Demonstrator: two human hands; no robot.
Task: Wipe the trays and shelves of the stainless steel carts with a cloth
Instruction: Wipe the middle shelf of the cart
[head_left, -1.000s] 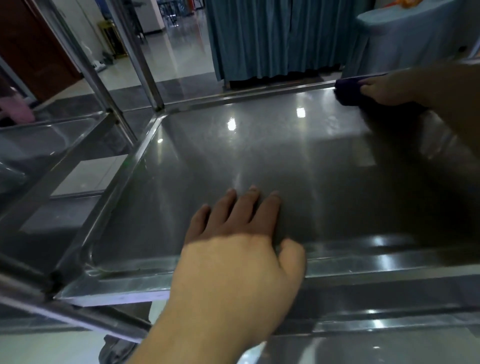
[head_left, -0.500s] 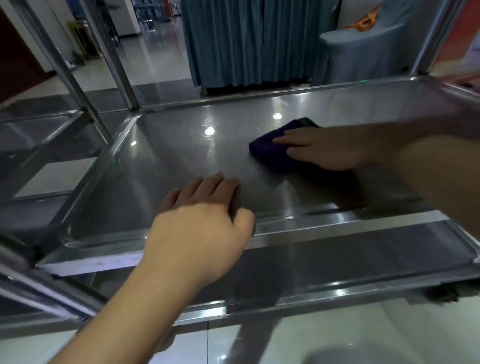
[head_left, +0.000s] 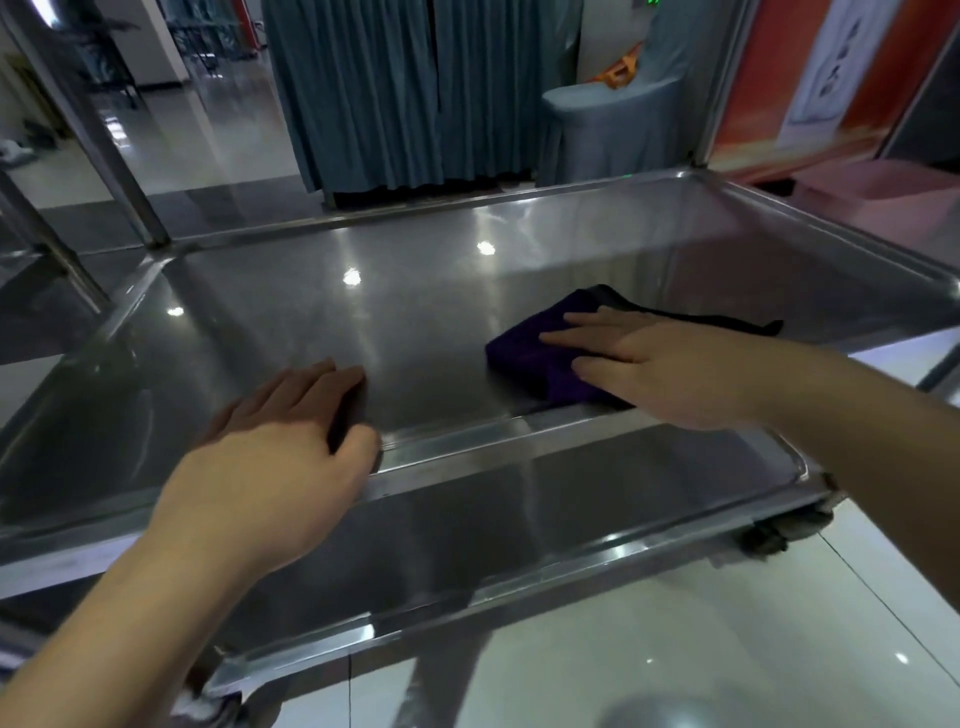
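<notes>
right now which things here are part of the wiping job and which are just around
Part of the job:
- purple cloth, flat under the right hand
- steel tray being wiped
- left hand, resting on the tray's near rim
- lower shelf of the same cart

Just around:
- teal curtain
- covered chair
- neighbouring cart's frame at left

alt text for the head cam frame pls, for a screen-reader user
A right hand presses a purple cloth flat on a steel cart tray, near its front edge. The left hand rests on that front rim.
</notes>
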